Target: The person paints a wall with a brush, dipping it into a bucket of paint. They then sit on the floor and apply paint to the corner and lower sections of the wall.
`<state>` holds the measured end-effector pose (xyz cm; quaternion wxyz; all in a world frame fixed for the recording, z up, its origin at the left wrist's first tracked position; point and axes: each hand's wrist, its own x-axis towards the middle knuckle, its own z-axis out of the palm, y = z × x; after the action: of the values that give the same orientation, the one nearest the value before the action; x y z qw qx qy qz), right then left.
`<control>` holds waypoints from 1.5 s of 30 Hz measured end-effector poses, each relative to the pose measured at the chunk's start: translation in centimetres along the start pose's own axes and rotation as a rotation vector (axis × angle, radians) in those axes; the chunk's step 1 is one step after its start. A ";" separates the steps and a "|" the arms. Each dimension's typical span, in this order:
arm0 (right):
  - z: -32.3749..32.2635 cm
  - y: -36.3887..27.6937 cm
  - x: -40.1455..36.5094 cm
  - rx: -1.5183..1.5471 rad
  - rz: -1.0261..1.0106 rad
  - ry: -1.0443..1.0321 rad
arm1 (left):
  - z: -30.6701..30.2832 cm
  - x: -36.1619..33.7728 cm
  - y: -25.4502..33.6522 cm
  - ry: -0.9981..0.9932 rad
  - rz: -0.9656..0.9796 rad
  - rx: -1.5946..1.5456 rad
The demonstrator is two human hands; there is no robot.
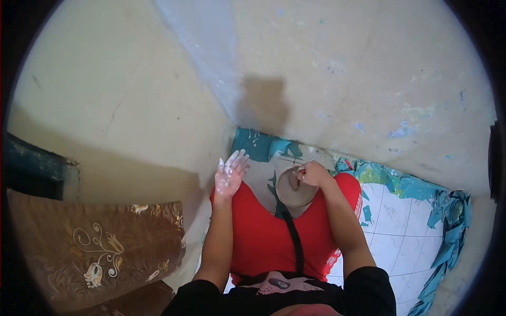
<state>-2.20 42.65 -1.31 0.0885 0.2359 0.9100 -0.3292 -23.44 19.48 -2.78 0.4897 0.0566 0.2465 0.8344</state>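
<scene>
My left hand (231, 175) is raised beside my left knee, palm up and fingers spread, smeared with white paint or paste. It holds nothing. Over a round container (287, 197) between my knees, my right hand (311, 174) has its fingers closed round the red handle of a tool (294, 181). The lower part of that tool reaches into the container. What fills the container is pale and hard to make out.
Two walls (358, 79) meet in a corner ahead, with a bluish-white strip (203, 47) running down it. Torn teal sheeting (255, 145) edges the white floor tiles (403, 216). Brown patterned furniture (100, 247) stands at the left.
</scene>
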 end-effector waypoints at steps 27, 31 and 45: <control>6.2 5.8 4.3 -0.235 0.017 -0.243 | 0.1 0.9 -3.1 0.263 -0.110 0.138; 5.9 5.7 4.1 -0.180 -0.009 -0.204 | -0.8 1.1 -3.3 0.233 -0.109 0.121; 5.7 4.2 4.7 -0.169 -0.064 -0.232 | -2.3 1.0 -2.9 0.258 0.033 0.241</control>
<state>-4.27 43.54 -9.54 0.2021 0.1591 0.9252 -0.2789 -22.44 20.69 -6.28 0.4301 0.0115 0.4044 0.8070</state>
